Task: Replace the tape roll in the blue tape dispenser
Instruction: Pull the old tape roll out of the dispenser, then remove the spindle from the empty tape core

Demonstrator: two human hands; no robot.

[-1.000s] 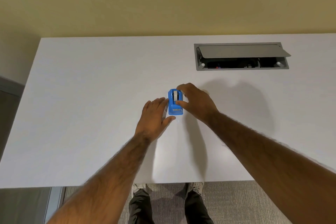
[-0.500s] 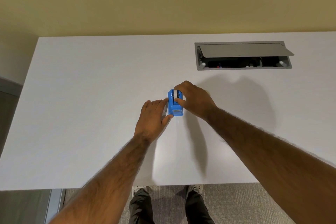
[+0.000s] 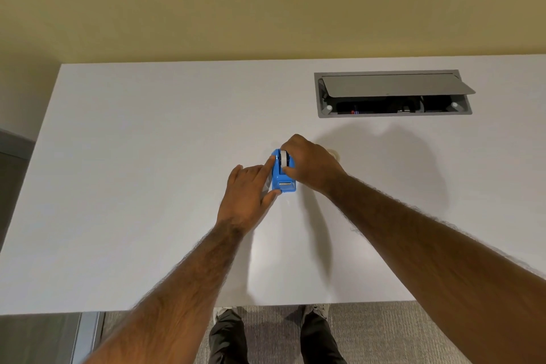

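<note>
Your left hand point(image 3: 246, 195) braces the blue tape dispenser point(image 3: 283, 174) on the white table point(image 3: 133, 186), fingers spread, grasping nothing. Your right hand point(image 3: 313, 165) pinches the tape roll point(image 3: 284, 158) seated in it. Beyond: open cable hatch point(image 3: 393, 94). No legible writing.

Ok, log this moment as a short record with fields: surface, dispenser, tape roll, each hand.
surface: white table
dispenser: blue tape dispenser, standing on the table
tape roll: tape roll seated in the dispenser
left hand: left hand against the dispenser's left side, index finger on its top
right hand: right hand pinching the roll
background: open cable hatch
</note>
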